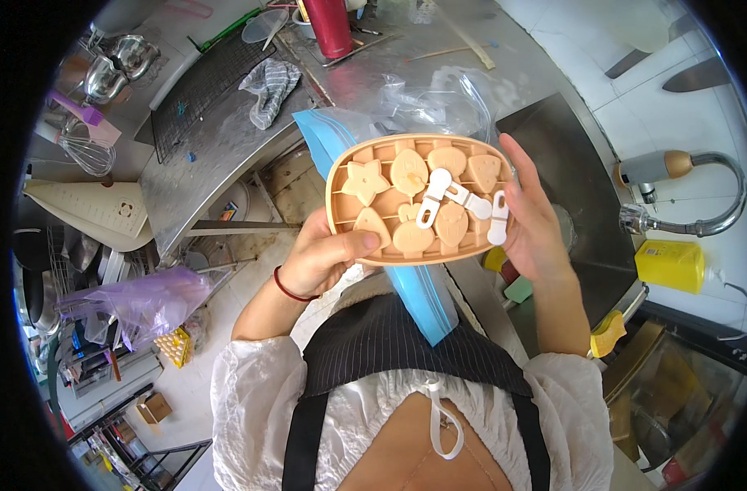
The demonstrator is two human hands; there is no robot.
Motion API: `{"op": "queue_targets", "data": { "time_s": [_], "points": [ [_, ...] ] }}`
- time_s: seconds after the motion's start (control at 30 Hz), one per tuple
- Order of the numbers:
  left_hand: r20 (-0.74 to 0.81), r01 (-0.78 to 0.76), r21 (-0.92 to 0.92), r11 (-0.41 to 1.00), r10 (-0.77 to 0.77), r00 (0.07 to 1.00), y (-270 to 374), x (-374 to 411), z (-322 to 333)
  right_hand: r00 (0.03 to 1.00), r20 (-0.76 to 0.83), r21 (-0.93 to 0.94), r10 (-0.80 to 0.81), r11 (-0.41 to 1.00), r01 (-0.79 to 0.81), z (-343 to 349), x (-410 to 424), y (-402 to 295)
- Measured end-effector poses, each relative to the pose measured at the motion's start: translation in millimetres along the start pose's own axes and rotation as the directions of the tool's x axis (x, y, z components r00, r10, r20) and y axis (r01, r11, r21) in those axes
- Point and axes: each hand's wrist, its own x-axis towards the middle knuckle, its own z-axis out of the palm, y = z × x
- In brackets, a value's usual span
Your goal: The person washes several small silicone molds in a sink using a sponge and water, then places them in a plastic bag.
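Between both hands is an oval peach-coloured mould tray [376, 199] with raised shapes, among them a star and a strawberry-like one. My left hand [324, 255] grips its lower left edge, thumb on top of a triangular shape. At the right end, my right hand [542, 230] holds the rim, its thumb by a slotted white plastic piece [498, 230]. Two more white pieces [439, 184] lie across the shapes, one overlapping the other. Behind the tray, a clear zip bag with a blue band [419, 301] shows above and below it; its middle is hidden.
A steel counter [373, 80] lies ahead, with crumpled clear plastic [428, 107], a red tumbler [329, 30] and a striped cloth [272, 89]. On the right are a dark sink [570, 141], a faucet [711, 227] and a yellow bottle [671, 265]. A purple plastic bag [146, 301] hangs at left.
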Motion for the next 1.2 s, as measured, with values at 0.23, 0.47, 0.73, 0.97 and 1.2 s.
{"op": "queue_targets", "data": {
  "time_s": [0.23,0.47,0.73,0.97,1.2],
  "points": [
    [-0.130,-0.050,0.072,0.996,0.060,0.990,-6.3,0.1,10.1,0.813,0.238,-0.850,-0.532,0.292,0.439,10.7,16.8,20.7],
    [-0.118,-0.101,0.324,0.941,0.146,0.982,-7.7,6.7,19.3,0.801,0.142,-0.908,-0.582,0.245,0.340,24.9,34.9,42.7],
    [-0.333,-0.193,0.170,0.966,0.240,0.912,-15.1,9.9,30.9,0.744,-0.038,-0.744,-0.667,0.515,0.425,36.0,43.1,55.6],
    [-0.374,-0.206,0.209,0.956,0.273,0.886,-11.1,-0.1,19.0,0.817,-0.087,-0.712,-0.570,0.609,0.350,55.2,54.8,66.8],
    [-0.240,-0.276,0.210,0.938,0.323,0.915,-11.1,-3.6,-13.5,0.827,-0.158,-0.686,-0.540,0.663,0.301,62.0,85.6,80.8]
  ]
}}
